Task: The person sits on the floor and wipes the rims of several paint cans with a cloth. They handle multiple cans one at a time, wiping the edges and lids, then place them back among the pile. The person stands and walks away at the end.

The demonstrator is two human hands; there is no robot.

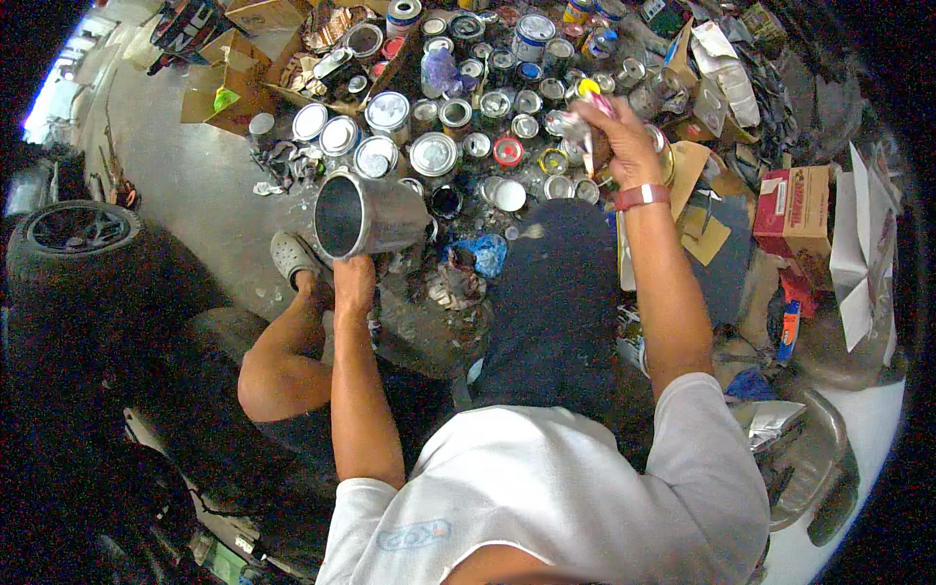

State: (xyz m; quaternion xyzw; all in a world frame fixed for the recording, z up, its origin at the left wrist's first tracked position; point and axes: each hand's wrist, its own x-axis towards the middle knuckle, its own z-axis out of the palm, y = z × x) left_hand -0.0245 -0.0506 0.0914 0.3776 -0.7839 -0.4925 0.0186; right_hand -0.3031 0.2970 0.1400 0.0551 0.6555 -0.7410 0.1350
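My left hand [355, 279] is closed on a grey metal cup [395, 214], tilted on its side so its dark inside shows. Some fingers are hidden behind the cup. Farther right, my right hand [622, 146], with a reddish band at the wrist, grips a crumpled pink and white thing [591, 109] that looks like a rag; its outline is blurred. Below that hand are open tins, among them a tin with a yellow rim [553, 160]. Close to the cup stand paint cans with silver lids [434, 154].
Many paint cans [534, 37] crowd the floor ahead. Cardboard boxes [244, 86] are at the far left, and a red and brown carton [795, 216] sits at the right. Left of me is a wheel [83, 229]. A blue crumpled bag [478, 255] lies between my legs.
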